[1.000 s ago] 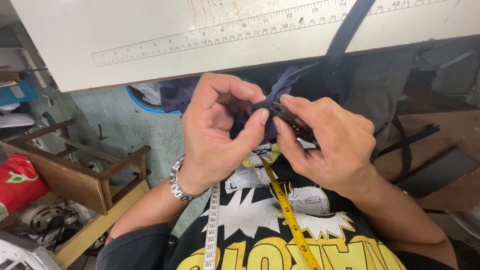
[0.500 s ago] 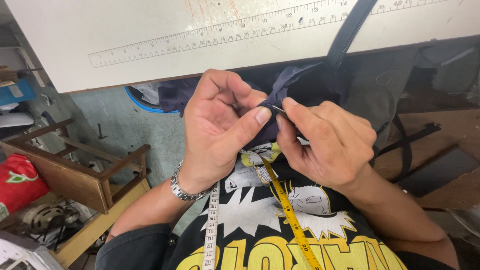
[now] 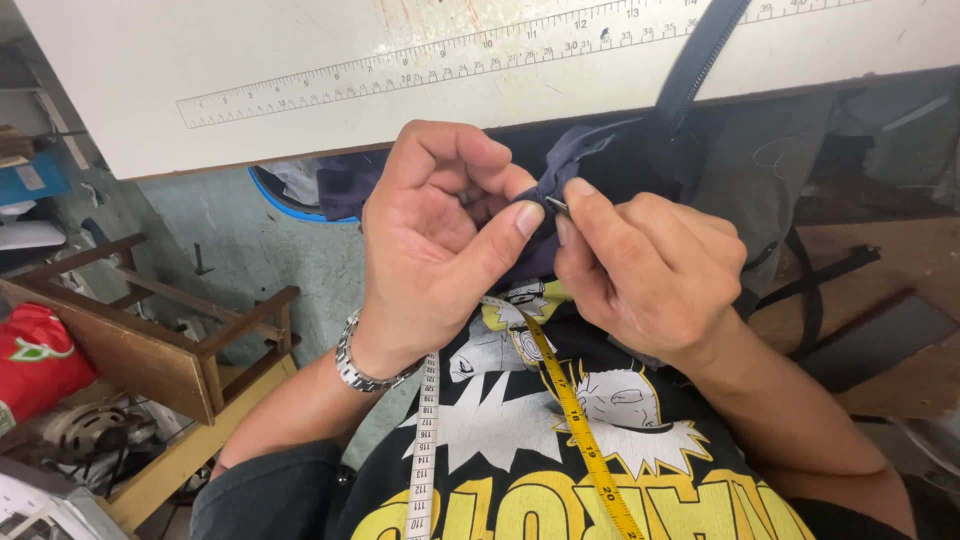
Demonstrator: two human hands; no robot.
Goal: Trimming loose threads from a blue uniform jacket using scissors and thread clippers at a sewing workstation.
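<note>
Pinching a small metal needle (image 3: 556, 204) between thumb and forefinger, the right hand (image 3: 650, 270) is closed in a tight grip on it, with only a short silvery tip showing at the fingertips. The left hand (image 3: 440, 235) is likewise closed — its thumb pressed against the curled fingers, clamping a fold of dark navy fabric (image 3: 600, 165) right where the needle tip meets it. Both hands touch each other at the thumbs, held in front of the chest and just below the edge of the desk (image 3: 300, 60).

The fabric bunches up behind the hands and continues upward into a dark zipper strip (image 3: 700, 50) that runs over the desk edge and across its white top. A printed ruler scale (image 3: 450, 60) lies along the desk surface, above the hands.

A metal-link bracelet (image 3: 362, 368) sits on the left wrist. A measuring tape (image 3: 580, 430) hangs down the person's front — one side yellow, the other white — over a black shirt (image 3: 520, 450) with a yellow and white cartoon print.

To the left of the person, lower down, stand a wooden rack (image 3: 170, 340) and a red bag (image 3: 35, 360); a blue-rimmed container (image 3: 275, 195) sits under the desk edge.
</note>
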